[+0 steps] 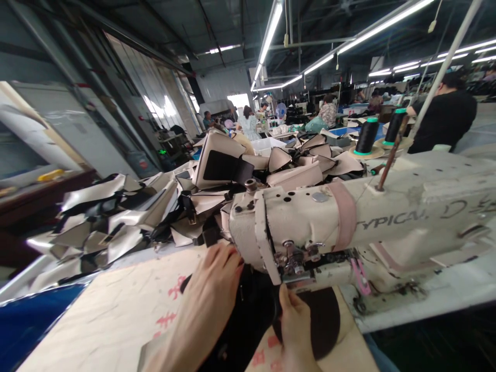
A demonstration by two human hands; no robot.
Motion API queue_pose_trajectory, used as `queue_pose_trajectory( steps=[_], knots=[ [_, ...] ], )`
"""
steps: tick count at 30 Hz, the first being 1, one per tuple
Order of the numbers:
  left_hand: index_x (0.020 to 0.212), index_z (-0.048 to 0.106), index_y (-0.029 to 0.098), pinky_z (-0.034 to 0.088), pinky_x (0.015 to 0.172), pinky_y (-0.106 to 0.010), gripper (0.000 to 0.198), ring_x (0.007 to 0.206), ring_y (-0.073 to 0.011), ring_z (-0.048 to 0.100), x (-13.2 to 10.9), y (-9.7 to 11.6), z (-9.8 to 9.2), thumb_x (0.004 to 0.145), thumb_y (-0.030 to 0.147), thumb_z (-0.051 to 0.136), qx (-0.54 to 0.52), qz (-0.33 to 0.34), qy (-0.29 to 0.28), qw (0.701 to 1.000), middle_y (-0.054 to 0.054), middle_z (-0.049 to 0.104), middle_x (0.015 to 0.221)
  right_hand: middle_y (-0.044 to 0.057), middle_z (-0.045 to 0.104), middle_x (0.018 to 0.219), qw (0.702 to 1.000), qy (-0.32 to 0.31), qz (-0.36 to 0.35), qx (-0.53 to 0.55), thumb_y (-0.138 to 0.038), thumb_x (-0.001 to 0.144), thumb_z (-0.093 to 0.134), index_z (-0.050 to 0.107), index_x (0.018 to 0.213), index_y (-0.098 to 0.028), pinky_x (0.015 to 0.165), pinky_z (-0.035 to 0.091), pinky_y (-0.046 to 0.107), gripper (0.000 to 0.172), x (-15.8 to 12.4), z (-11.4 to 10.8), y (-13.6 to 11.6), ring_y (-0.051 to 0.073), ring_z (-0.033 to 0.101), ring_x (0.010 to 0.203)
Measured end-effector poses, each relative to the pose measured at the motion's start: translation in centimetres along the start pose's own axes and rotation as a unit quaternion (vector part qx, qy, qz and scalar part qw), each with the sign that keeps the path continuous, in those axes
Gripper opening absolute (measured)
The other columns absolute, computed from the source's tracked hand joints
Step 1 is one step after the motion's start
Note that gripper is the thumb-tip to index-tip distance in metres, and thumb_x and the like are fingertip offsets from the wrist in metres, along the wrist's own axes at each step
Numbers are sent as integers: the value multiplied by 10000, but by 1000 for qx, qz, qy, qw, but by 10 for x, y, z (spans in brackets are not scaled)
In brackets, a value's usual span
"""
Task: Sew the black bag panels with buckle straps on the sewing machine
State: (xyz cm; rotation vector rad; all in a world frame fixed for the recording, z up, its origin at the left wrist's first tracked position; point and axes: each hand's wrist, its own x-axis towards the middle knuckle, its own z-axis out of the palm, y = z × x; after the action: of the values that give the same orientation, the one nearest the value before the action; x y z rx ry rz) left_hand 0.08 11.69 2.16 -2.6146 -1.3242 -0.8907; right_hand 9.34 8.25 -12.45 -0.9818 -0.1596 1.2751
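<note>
Left hand (197,305) and right hand (296,330) grasping a black leather piece (248,318) at six o'clock, its edge tight under the sewing machine head (306,222), cut panels (116,217) piled at ten o'clock

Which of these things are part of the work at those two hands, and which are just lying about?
Part of the work: the left hand, the right hand, the black material between them, the sewing machine.

Lying about: the pile of cut cream and black panels, the paper sheet with red characters, the blue fan.
</note>
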Motion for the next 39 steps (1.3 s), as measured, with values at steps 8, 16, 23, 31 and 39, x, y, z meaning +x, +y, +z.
queue_pose_trajectory(
  steps=[8,16,23,31,39],
  knots=[
    [1020,580,83,509,771,-341,480,941,-267,628,-83,22,94,845,483,379,-21,-240,-72,968,-161,667,981,65,638,687,998,1,-42,-43,-613,633,619,643,732,-101,597,423,239,523,1,-5,2,165,543,652],
    [888,611,53,443,619,-340,516,780,-325,649,-40,22,118,829,499,356,-58,-425,-143,892,-221,669,819,62,632,641,998,-11,-35,-46,-567,652,632,643,700,-113,527,389,222,457,3,-7,3,156,527,600],
    [481,543,167,354,500,-245,628,563,-197,592,-49,10,122,830,581,222,-160,-416,-119,887,-102,611,539,-43,442,470,1000,6,-12,-26,-582,589,685,609,654,-120,424,252,190,472,6,-10,10,66,329,437],
    [467,552,160,303,477,-247,615,502,-176,554,-49,11,123,837,545,246,-97,-406,-129,900,-102,597,513,-51,404,444,1000,4,-11,-13,-579,597,689,587,611,-121,408,236,190,470,6,-11,9,61,318,419],
    [493,576,159,294,491,-260,558,544,-193,580,-46,5,125,853,470,285,-77,-393,-145,905,-118,629,569,-21,441,423,985,2,-94,-146,-636,641,613,592,567,-115,388,286,195,527,3,-15,-7,77,363,405]
  ],
)
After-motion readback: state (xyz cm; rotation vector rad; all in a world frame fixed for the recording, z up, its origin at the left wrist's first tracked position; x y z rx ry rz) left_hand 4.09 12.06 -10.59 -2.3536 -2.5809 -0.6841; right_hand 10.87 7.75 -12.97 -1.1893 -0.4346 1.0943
